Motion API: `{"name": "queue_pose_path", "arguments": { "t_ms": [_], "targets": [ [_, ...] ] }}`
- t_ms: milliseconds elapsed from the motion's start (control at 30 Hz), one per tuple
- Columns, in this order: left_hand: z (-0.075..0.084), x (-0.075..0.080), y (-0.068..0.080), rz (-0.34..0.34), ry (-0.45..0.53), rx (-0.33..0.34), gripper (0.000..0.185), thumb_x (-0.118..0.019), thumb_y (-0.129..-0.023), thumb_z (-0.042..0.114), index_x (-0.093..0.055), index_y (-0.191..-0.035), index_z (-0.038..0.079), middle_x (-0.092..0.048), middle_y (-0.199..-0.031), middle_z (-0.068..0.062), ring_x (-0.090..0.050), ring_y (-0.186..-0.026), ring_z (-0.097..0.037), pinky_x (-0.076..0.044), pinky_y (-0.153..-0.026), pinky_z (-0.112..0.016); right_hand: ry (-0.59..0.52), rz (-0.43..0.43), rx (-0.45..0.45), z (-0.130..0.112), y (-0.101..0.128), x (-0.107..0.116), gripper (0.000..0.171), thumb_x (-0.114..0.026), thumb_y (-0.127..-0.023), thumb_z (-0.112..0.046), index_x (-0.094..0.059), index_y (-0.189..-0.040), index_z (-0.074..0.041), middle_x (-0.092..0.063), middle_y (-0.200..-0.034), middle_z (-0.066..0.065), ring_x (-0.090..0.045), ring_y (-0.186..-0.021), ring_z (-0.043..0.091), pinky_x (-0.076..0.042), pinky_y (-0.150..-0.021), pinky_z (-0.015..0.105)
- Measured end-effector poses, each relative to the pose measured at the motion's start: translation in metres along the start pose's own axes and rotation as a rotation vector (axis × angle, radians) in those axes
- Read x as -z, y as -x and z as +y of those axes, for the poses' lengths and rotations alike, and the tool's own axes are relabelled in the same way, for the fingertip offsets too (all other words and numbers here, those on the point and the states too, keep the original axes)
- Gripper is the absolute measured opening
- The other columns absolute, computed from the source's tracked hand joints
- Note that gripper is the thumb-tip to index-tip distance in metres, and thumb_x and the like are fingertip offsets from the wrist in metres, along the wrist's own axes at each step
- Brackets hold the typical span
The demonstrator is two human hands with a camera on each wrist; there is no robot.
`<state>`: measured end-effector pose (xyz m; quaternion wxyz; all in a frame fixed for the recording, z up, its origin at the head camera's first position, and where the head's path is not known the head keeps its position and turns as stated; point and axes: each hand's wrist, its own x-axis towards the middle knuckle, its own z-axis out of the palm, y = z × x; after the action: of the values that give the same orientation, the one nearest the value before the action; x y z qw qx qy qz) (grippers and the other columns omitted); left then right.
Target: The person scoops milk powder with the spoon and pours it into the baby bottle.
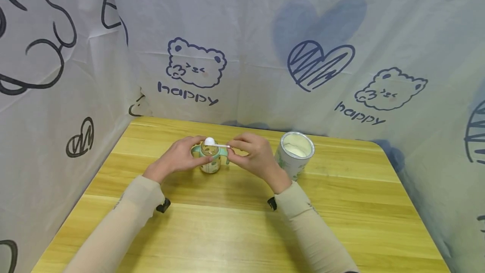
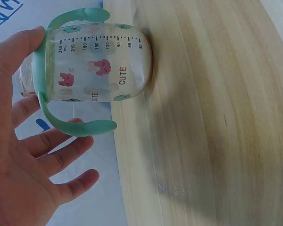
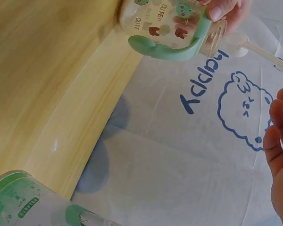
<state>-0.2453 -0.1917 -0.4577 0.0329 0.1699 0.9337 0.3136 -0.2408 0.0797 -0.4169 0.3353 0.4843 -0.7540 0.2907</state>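
A clear baby bottle [image 1: 210,166] with two mint-green handles stands upright and uncapped on the table. My left hand [image 1: 182,154] holds it by the green collar [image 2: 39,66] between thumb and index finger; the other fingers are spread in the left wrist view. Printed bears and a millilitre scale mark the bottle's wall. Over the mouth, my right hand [image 1: 254,155] pinches the handle of a white measuring scoop [image 1: 209,141]. In the right wrist view the scoop's bowl [image 3: 237,45] is right at the bottle's rim, heaped white in the head view.
To the right of my right hand stands an open white-and-green can [image 1: 288,164] with pale powder [image 1: 295,151] inside. The wooden table [image 1: 227,231] backs onto a white curtain [image 1: 250,54] with blue drawings, which also hangs along both sides.
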Motion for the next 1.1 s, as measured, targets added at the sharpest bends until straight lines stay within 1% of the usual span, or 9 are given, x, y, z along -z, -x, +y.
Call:
{"name": "queue_pose_path", "arguments": {
  "t_ms": [100, 167, 267, 333, 467, 667, 733, 867, 1100],
  "targets": [
    [0.0, 0.0, 0.0, -0.003, -0.005, 0.002, 0.083, -0.077, -0.09, 0.06, -0.052, -0.155, 0.015, -0.06, -0.149, -0.018, -0.059, -0.134, -0.04, -0.05, -0.111, -0.061, -0.056, 0.023, -0.065, 0.0, 0.001, -0.001, 0.008, -0.078, -0.084, -0.001, -0.083, -0.089, -0.004, -0.076, -0.085, 0.008, -0.07, -0.072, 0.019, -0.058, -0.062, 0.025],
    [0.0, 0.0, 0.0, -0.002, -0.007, 0.0, 0.083, -0.077, -0.09, 0.061, -0.052, -0.155, 0.015, -0.061, -0.149, -0.018, -0.059, -0.135, -0.041, -0.049, -0.112, -0.062, -0.074, 0.029, -0.114, 0.0, 0.002, -0.002, 0.008, -0.077, -0.084, 0.0, -0.083, -0.088, -0.003, -0.075, -0.084, 0.009, -0.069, -0.07, 0.021, -0.058, -0.06, 0.028],
    [0.0, 0.0, 0.0, -0.002, -0.006, -0.001, 0.084, -0.077, -0.09, 0.06, -0.052, -0.155, 0.015, -0.061, -0.148, -0.018, -0.058, -0.136, -0.041, -0.048, -0.112, -0.063, -0.111, 0.041, -0.217, 0.0, 0.004, -0.004, 0.009, -0.074, -0.086, 0.0, -0.083, -0.089, -0.002, -0.076, -0.082, 0.009, -0.066, -0.067, 0.02, -0.056, -0.056, 0.03],
    [-0.001, -0.001, 0.0, -0.003, -0.006, 0.001, 0.084, -0.077, -0.089, 0.06, -0.051, -0.156, 0.016, -0.061, -0.148, -0.018, -0.058, -0.137, -0.041, -0.048, -0.112, -0.063, -0.154, 0.052, -0.309, 0.001, 0.006, -0.006, 0.01, -0.073, -0.088, -0.001, -0.083, -0.09, -0.002, -0.074, -0.078, 0.008, -0.063, -0.064, 0.019, -0.054, -0.054, 0.031],
    [0.0, -0.001, 0.0, -0.009, -0.002, 0.013, 0.084, -0.077, -0.089, 0.061, -0.05, -0.157, 0.017, -0.059, -0.15, -0.018, -0.056, -0.138, -0.042, -0.046, -0.113, -0.065, -0.26, 0.091, -0.509, -0.001, 0.007, -0.006, 0.011, -0.074, -0.09, -0.003, -0.084, -0.093, -0.003, -0.072, -0.074, 0.008, -0.058, -0.063, 0.013, -0.047, -0.052, 0.025],
    [-0.001, -0.001, 0.0, -0.01, 0.003, 0.013, 0.083, -0.077, -0.089, 0.06, -0.051, -0.156, 0.019, -0.059, -0.15, -0.018, -0.056, -0.138, -0.043, -0.045, -0.114, -0.066, -0.363, 0.106, -0.79, -0.006, 0.003, 0.0, 0.014, -0.076, -0.091, -0.011, -0.085, -0.099, -0.006, -0.077, -0.079, 0.01, -0.061, -0.065, 0.011, -0.047, -0.055, 0.02],
    [-0.001, -0.001, 0.0, -0.01, -0.001, 0.011, 0.082, -0.078, -0.089, 0.06, -0.051, -0.156, 0.019, -0.06, -0.15, -0.018, -0.056, -0.138, -0.042, -0.046, -0.113, -0.066, -0.379, 0.105, -0.84, -0.006, 0.002, 0.001, 0.015, -0.075, -0.092, -0.013, -0.085, -0.099, -0.005, -0.077, -0.08, 0.011, -0.061, -0.065, 0.011, -0.046, -0.054, 0.019],
    [0.0, 0.0, 0.0, -0.014, -0.004, 0.009, 0.083, -0.077, -0.089, 0.06, -0.051, -0.156, 0.018, -0.059, -0.151, -0.018, -0.056, -0.139, -0.043, -0.045, -0.114, -0.066, -0.389, 0.116, -0.887, -0.006, 0.001, 0.004, 0.016, -0.075, -0.093, -0.016, -0.084, -0.098, -0.005, -0.076, -0.078, 0.011, -0.059, -0.063, 0.011, -0.043, -0.053, 0.021],
    [0.006, 0.008, -0.001, -0.017, -0.005, 0.037, 0.088, -0.072, -0.09, 0.067, -0.046, -0.158, 0.019, -0.054, -0.156, -0.02, -0.053, -0.142, -0.042, -0.043, -0.115, -0.068, -0.427, 0.188, -0.931, -0.005, -0.002, 0.009, 0.015, -0.072, -0.093, -0.014, -0.08, -0.089, -0.002, -0.069, -0.072, 0.0, -0.056, -0.061, 0.011, -0.044, -0.056, 0.024]
  ]
}}
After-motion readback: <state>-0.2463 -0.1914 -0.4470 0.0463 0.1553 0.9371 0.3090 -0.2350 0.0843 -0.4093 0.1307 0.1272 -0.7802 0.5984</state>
